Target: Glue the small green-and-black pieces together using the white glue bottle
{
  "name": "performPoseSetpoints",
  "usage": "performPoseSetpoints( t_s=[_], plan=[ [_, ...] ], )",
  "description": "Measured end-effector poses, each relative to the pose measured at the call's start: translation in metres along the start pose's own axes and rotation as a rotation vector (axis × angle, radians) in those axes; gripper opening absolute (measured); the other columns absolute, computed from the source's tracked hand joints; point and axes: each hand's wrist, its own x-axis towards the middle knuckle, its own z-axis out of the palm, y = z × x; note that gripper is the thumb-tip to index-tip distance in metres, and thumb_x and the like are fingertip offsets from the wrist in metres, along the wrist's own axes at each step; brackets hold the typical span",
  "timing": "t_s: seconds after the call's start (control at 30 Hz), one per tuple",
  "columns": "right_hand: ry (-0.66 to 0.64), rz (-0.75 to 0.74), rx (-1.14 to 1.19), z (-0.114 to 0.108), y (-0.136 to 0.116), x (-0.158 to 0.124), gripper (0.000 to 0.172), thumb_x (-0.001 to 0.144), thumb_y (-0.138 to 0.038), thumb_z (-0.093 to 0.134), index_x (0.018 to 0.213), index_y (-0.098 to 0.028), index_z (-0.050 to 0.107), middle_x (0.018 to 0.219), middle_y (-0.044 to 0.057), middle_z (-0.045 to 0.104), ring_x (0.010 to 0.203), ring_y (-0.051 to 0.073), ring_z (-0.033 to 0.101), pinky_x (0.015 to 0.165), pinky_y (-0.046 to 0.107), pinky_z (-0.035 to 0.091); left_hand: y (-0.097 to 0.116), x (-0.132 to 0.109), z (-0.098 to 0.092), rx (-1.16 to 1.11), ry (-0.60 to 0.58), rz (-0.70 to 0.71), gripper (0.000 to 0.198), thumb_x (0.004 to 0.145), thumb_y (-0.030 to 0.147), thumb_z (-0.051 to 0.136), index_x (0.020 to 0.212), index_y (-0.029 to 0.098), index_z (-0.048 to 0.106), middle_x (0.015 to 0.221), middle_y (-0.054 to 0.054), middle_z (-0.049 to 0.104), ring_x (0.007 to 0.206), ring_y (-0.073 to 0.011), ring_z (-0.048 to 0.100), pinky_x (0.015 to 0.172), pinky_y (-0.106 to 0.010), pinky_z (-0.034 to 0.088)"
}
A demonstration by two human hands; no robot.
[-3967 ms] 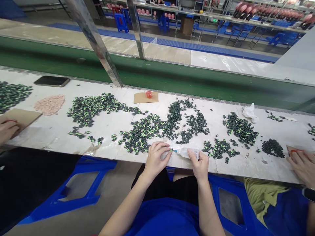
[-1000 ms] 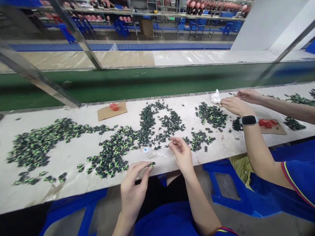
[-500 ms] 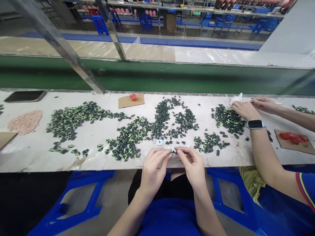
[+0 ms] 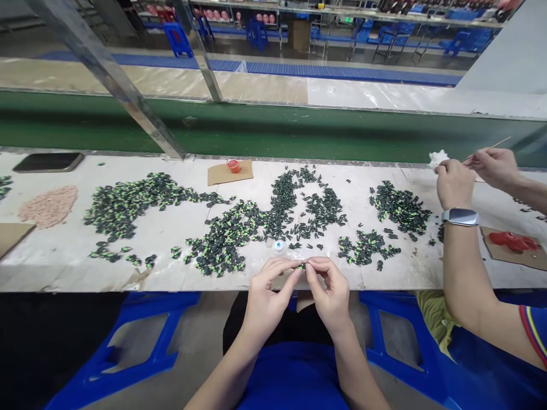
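At the table's front edge, my left hand (image 4: 269, 290) and my right hand (image 4: 329, 290) meet fingertip to fingertip. Between them they pinch a small dark piece with green marks (image 4: 301, 266), largely covered by the fingers. Just beyond my left hand stands a small white bottle with a blue tip (image 4: 279, 246). A heap of black-and-green pieces (image 4: 220, 245) lies to the left of the bottle. Small dark green pieces (image 4: 282, 199) spread in a loose ring farther back. To the right is a smaller cluster of black-and-green pieces (image 4: 363, 249).
A person at the right holds a white object (image 4: 438, 159) and a thin stick (image 4: 498, 143). Cardboard (image 4: 217, 175) bears a red cup (image 4: 233, 165). Farther left lie a large dark-green heap (image 4: 123, 202), pale pink pieces (image 4: 49, 206) and a phone (image 4: 48, 162).
My fingertips have drawn closer together around the small piece. The other person's hands have lifted away from the right-hand heap, moving right with the white object and stick.
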Motion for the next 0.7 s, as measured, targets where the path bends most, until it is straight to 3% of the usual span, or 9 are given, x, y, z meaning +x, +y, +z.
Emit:
performPoseSetpoints(
  t_s=[0.17,0.3,0.43,0.57,0.7],
  plan=[
    [0.011,-0.114,-0.051,-0.003,0.004,-0.002,0.006,0.086,-0.02,0.058,0.081,-0.021,0.062,0.083,0.005,0.068,0.08,0.017,0.067,0.07,0.031,0.055,0.002,0.0,0.002,-0.037,-0.011,-0.075,0.011,0.08,0.024,0.065,0.086,0.02,0.072,0.084,-0.005,0.072,0.08,-0.0184,0.066,0.07,-0.029,0.054],
    [-0.002,-0.024,0.002,-0.008,0.004,-0.004,0.004,0.083,-0.02,0.061,0.087,-0.021,0.063,0.082,0.004,0.069,0.075,0.016,0.067,0.068,0.029,0.057,0.003,0.001,0.0,-0.038,-0.06,-0.067,0.008,0.079,0.022,0.064,0.084,0.019,0.071,0.082,-0.005,0.07,0.078,-0.0174,0.065,0.069,-0.028,0.053],
    [-0.133,0.03,0.036,-0.02,-0.001,0.001,0.023,0.081,-0.021,0.063,0.104,-0.022,0.061,0.085,0.003,0.068,0.074,0.015,0.067,0.07,0.029,0.057,0.007,0.005,-0.005,-0.04,-0.184,-0.032,0.008,0.081,0.021,0.063,0.085,0.019,0.07,0.083,-0.005,0.069,0.081,-0.0173,0.064,0.073,-0.029,0.053],
    [-0.28,-0.11,-0.093,-0.033,-0.007,0.011,0.012,0.081,-0.019,0.061,0.092,-0.023,0.065,0.092,0.006,0.065,0.087,0.019,0.063,0.078,0.036,0.054,0.008,0.009,-0.012,-0.026,-0.316,0.007,0.01,0.084,0.02,0.06,0.09,0.02,0.069,0.088,-0.005,0.069,0.087,-0.018,0.063,0.078,-0.03,0.053],
    [-0.328,-0.169,-0.183,-0.038,-0.009,0.014,0.008,0.084,-0.018,0.059,0.086,-0.023,0.064,0.093,0.006,0.062,0.094,0.021,0.059,0.082,0.039,0.05,0.006,0.011,-0.015,0.007,-0.375,0.081,0.014,0.085,0.018,0.059,0.096,0.02,0.068,0.09,-0.006,0.068,0.089,-0.0179,0.063,0.08,-0.031,0.053]
  ],
)
